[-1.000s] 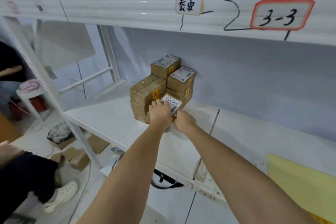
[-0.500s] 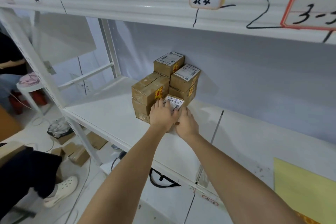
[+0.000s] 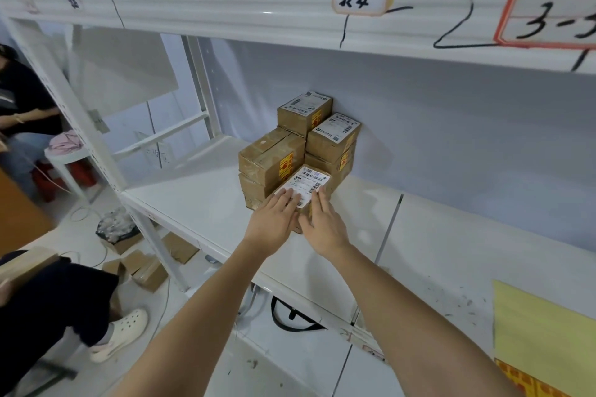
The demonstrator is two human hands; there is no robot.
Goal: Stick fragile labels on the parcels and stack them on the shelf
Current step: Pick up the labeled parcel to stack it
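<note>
here: front parcel (image 3: 304,185) on shelf (image 3: 206,203), touching the stack (image 3: 300,145).
left hand (image 3: 274,222) and right hand (image 3: 324,226) flat, fingers straight and together, on the parcel; its lower half hidden. bare shelf both sides.

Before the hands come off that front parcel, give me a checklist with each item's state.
1. Front parcel resting on the shelf: ok.
2. Pushed against the stack behind: ok, no gap shows.
3. Left hand flat on top, fingers straight: ok.
4. Right hand flat at its right side: ok.
5. Fragile label on this parcel: cannot tell, hands cover its front.
6. Stacked parcels sitting square: ok.
</note>
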